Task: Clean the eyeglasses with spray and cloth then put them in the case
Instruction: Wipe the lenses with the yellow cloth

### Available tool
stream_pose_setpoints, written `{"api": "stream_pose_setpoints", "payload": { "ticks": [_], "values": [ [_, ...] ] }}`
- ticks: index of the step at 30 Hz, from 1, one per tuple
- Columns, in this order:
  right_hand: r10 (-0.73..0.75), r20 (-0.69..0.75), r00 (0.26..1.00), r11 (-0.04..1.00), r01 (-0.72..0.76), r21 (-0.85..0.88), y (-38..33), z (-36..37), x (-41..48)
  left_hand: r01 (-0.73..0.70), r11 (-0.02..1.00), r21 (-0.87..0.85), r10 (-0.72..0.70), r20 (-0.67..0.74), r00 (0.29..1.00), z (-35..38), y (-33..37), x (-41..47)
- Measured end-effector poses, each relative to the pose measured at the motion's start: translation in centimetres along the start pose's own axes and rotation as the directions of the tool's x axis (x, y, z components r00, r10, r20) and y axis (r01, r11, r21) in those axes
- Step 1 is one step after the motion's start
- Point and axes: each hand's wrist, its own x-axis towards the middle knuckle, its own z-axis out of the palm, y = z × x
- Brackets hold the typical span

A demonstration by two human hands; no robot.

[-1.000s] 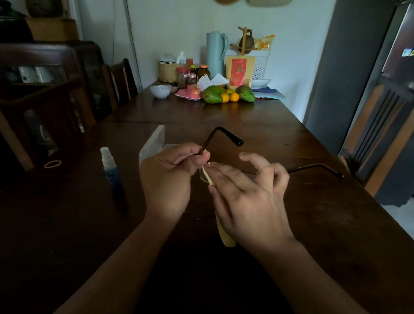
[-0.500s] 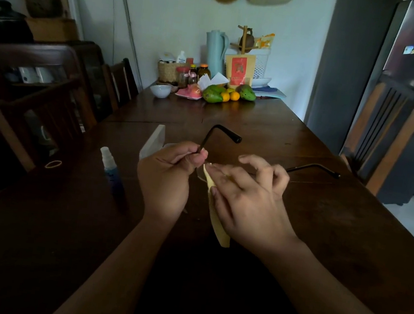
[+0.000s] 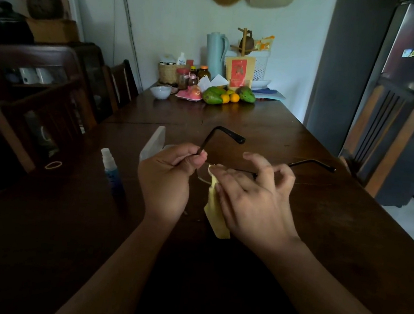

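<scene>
Lowest in the frame, two bare forearms reach up over the dark wooden counter (image 3: 334,239) to meet at centre. The right hand (image 3: 255,202) pinches a soft pale yellow cloth (image 3: 216,216) against one lens, thumb and fingers (image 3: 228,183) clamped on the fold, the other fingers lifted and loosely curled; the cloth's tail hangs below the palm. Just left, the left hand (image 3: 166,178) has its fingers (image 3: 187,154) curled tight round the thin black wire-framed eyeglasses (image 3: 230,133) near a hinge, so they are held off the counter with both temple arms pointing away. At left centre stands a small blue spray bottle with a white cap (image 3: 112,176), and just above the left hand a translucent white case (image 3: 153,142) sits open. Fruit and jars crowd the far end. The risk is likely in the grip: rubbing hard while holding by one hinge could twist the slender frame, a bare fingertip slipping off the cloth would smear the lens, and a swinging left forearm could topple the bottle.
</scene>
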Motion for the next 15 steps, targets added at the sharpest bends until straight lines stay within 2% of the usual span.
{"api": "stream_pose_setpoints", "payload": {
  "ticks": [3, 7, 15],
  "values": [
    [-0.007, 0.005, 1.000, 0.999, 0.007, 0.035, -0.2, 0.0, 0.0, 0.035, 0.999, -0.026, -0.035, 0.004, 0.999, 0.3, 0.0, 0.0],
    [-0.014, 0.007, 1.000, 0.983, 0.013, 0.184, -0.9, 0.1, 0.1, 0.048, 0.998, -0.038, -0.047, 0.005, 0.999, 0.1, 0.0, 0.0],
    [0.030, -0.064, 0.997, 0.977, -0.016, 0.213, 0.6, 0.3, -0.3, 0.025, 0.999, -0.048, -0.024, 0.003, 1.000, 0.0, -0.3, 0.1]
  ]
}}
